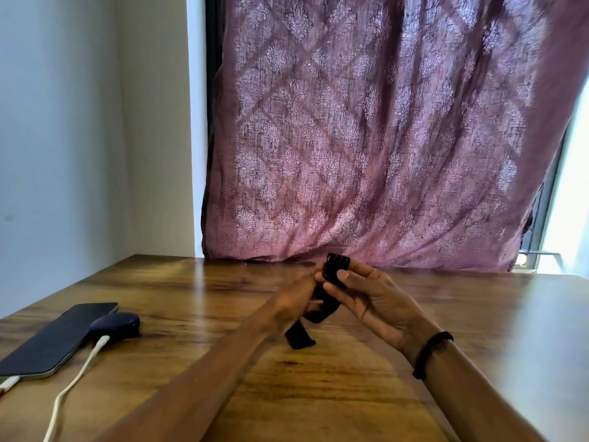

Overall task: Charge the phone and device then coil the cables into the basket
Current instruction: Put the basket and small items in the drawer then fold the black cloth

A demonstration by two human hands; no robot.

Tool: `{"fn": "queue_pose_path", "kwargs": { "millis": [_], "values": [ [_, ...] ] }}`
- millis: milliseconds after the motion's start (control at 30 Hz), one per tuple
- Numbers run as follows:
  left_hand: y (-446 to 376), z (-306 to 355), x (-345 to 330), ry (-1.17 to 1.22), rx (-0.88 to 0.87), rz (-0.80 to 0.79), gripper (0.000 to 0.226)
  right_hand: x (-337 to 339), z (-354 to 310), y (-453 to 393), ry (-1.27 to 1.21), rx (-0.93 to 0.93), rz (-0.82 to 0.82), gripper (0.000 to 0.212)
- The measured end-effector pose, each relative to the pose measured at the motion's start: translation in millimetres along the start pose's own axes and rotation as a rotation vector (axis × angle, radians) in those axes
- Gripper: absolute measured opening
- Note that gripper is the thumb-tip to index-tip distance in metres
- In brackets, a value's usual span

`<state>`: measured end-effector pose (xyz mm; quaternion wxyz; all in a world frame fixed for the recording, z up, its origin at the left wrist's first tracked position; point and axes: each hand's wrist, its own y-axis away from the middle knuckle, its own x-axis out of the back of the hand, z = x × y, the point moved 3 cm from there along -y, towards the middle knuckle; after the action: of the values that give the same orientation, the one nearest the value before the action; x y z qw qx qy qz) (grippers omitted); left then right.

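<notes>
A dark phone (60, 338) lies face down at the table's left, with a red-tipped plug (9, 382) in its near end. Beside it sits a dark blue oval device (116, 325) with a white cable (75, 378) plugged into it and trailing off the near edge. Above the middle of the table both hands hold a black strap-like item (322, 309). My right hand (369, 301) pinches its thick upper end between thumb and fingers. My left hand (298, 303) grips the part just below, and a loose end hangs down toward the tabletop. No basket is in view.
The wooden table (350, 393) runs up to a mauve patterned curtain (382, 138) at the back. A white wall stands at the left, and a window frame (541, 218) shows at the right. A black band circles my right wrist (432, 352).
</notes>
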<state>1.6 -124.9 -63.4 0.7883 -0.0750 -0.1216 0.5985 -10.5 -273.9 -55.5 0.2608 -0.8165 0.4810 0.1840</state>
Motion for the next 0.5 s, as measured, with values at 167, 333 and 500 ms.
{"fn": "queue_pose_path", "kwargs": {
  "millis": [167,333,500],
  "values": [
    [1.6,-3.3,-11.9,0.127,0.132,-0.143,0.04,15.5,-10.6,-7.3,-0.032,0.204,0.108,0.032],
    [1.3,-0.4,1.0,-0.033,0.063,-0.086,0.039,40.6,-13.7,-11.1,0.518,0.361,0.356,0.034],
    [2.8,15.4,9.8,0.216,0.094,-0.034,0.031,28.9,-5.9,-7.8,1.179,0.447,0.396,0.041]
  ]
}}
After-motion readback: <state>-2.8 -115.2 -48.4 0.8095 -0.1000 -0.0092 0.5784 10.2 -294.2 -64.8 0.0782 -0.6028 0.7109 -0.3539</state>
